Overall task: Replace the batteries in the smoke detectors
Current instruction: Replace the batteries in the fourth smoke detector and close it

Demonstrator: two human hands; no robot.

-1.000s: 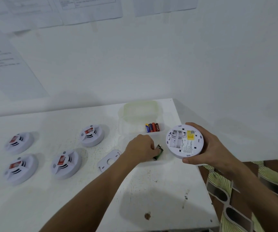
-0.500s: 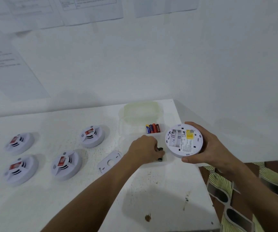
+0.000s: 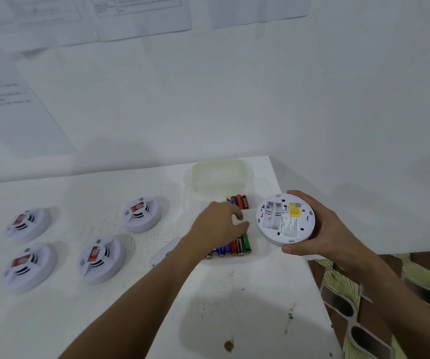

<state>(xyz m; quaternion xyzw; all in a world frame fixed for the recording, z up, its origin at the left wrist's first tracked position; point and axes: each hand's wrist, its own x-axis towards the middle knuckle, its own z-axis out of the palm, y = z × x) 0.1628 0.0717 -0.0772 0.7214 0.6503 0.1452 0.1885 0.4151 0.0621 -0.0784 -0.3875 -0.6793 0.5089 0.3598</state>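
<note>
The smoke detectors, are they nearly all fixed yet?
Not yet. The right hand holds one smoke detector flipped over, its cover plate off on the table and its battery slots looking empty. The left hand reaches over the batteries in the clear tray. Four more detectors sit face up, seemingly unopened.

Matt white painted desk (image 3: 234, 301), scuffed and stained; round smooth white plastic smoke detector (image 3: 285, 219) with glossy yellow paper label; translucent milky plastic box (image 3: 219, 174); glossy coloured foil-wrapped batteries (image 3: 234, 246); white paper sheets (image 3: 141, 16) on matt wall
</note>
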